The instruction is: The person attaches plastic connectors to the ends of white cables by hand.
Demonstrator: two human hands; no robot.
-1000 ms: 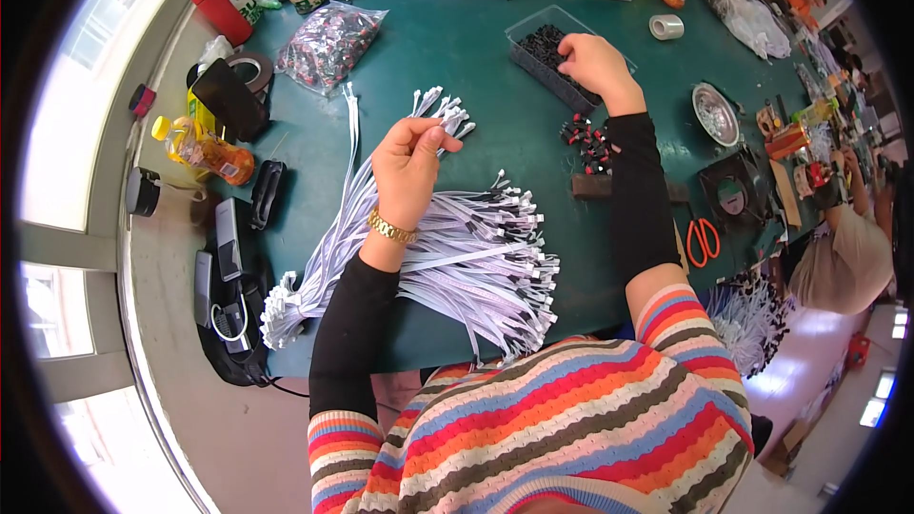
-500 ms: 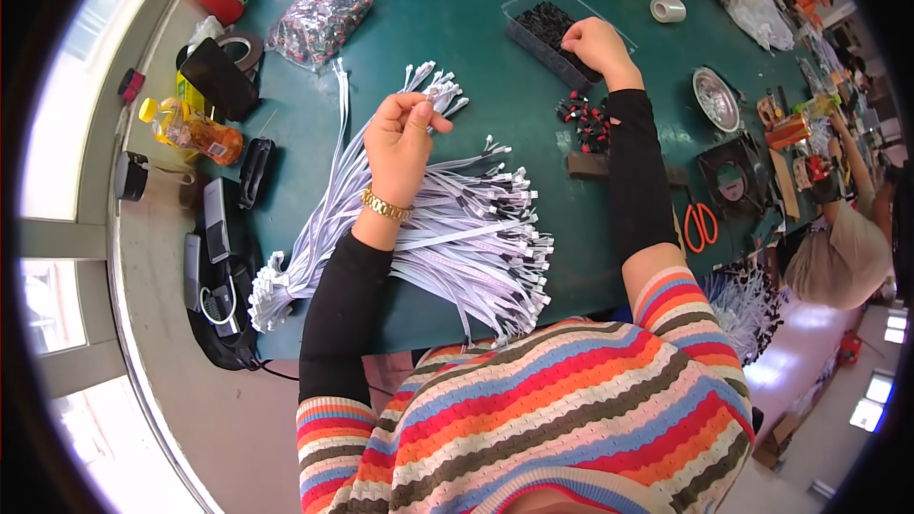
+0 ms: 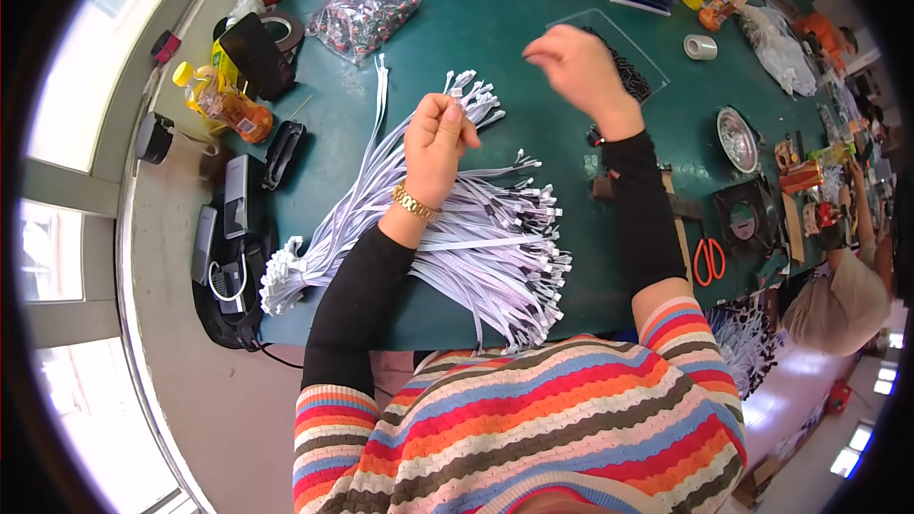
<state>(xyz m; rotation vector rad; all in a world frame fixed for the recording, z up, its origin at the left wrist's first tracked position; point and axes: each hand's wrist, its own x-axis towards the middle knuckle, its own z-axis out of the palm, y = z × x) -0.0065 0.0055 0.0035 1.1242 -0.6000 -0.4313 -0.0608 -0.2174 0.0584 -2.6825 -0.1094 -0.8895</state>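
I see the heap of white cables (image 3: 476, 247) fanned along the table's (image 3: 533, 76) near edge, plugs outward for easy picking. My left hand (image 3: 436, 138) is fisted around 1 bunch, ends up. Farther in, my right hand (image 3: 574, 67) hovers blurred over the clear tray (image 3: 628, 67), fingertips pinched; contents unclear.

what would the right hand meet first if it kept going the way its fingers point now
The right hand points left over the green table. Its line likely meets the white connector tips held by the left hand, though depth is unclear.
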